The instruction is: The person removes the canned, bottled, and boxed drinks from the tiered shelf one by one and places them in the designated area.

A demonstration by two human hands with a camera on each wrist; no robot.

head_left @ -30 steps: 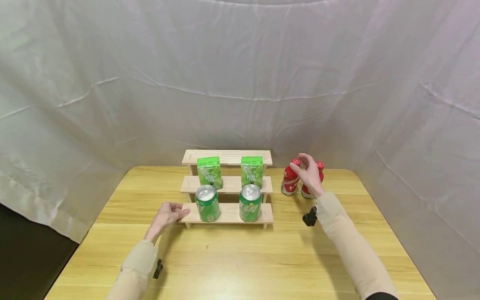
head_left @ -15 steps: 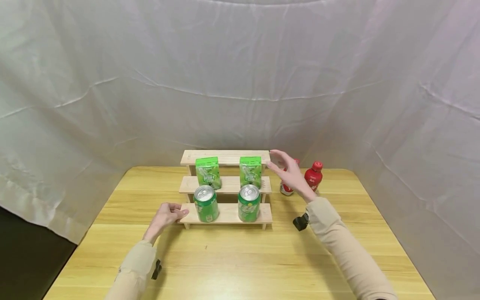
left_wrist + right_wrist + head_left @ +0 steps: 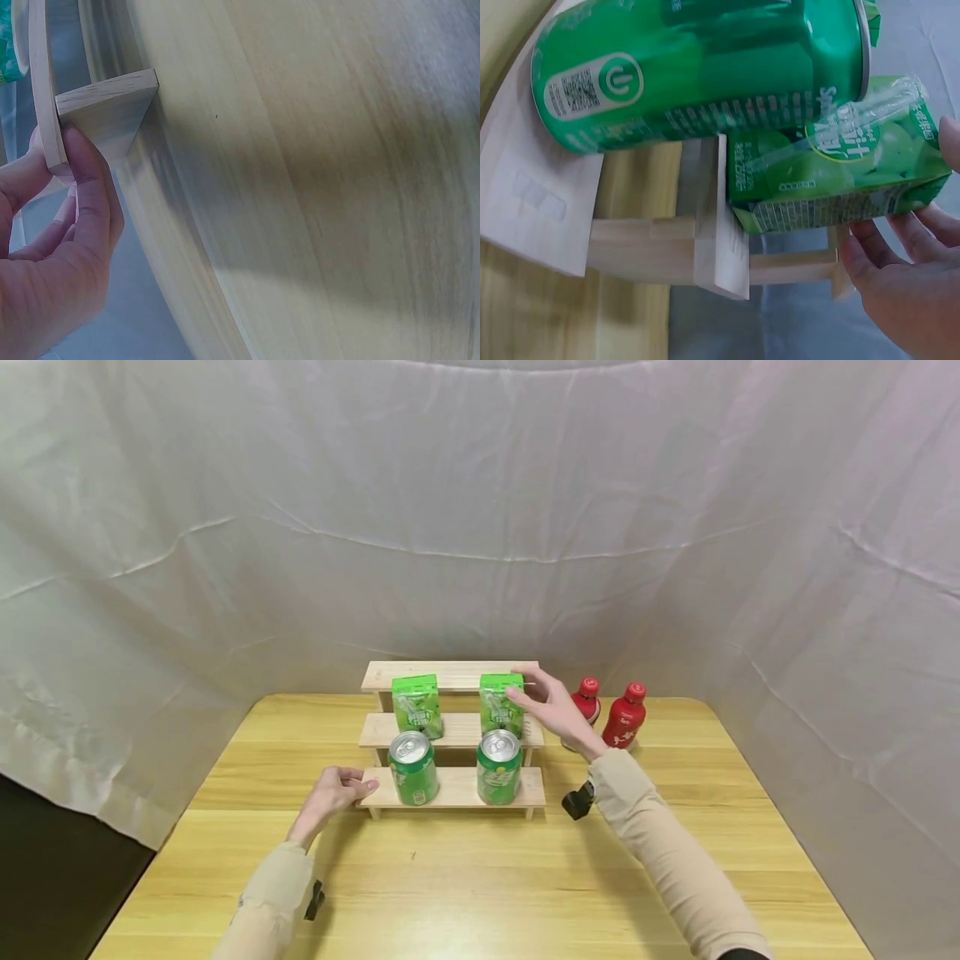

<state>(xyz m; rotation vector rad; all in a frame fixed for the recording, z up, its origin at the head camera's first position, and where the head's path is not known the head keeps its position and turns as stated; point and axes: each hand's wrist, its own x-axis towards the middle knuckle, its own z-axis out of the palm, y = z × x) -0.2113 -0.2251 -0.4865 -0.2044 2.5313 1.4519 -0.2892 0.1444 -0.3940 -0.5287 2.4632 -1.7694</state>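
Right hand (image 3: pixel 553 708) having swung from red bottles (image 3: pixel 624 717) over to stepped wooden rack (image 3: pixel 450 787), open fingers now closing around right green juice carton (image 3: pixel 501 703) on middle step. Left hand (image 3: pixel 335 790) still pinching rack's bottom-step left end, steadying it.

**Green carton at the right hand, shelf end at the left**

The green juice carton (image 3: pixel 501 703) stands upright on the middle step of the wooden stepped shelf (image 3: pixel 452 787), its clear wrapped straw across the printed face. The right hand (image 3: pixel 553 708) reaches its top right corner, fingertips at its edge. The left hand (image 3: pixel 332 791) pinches the bottom step's left end, thumb pressed on the thin board.
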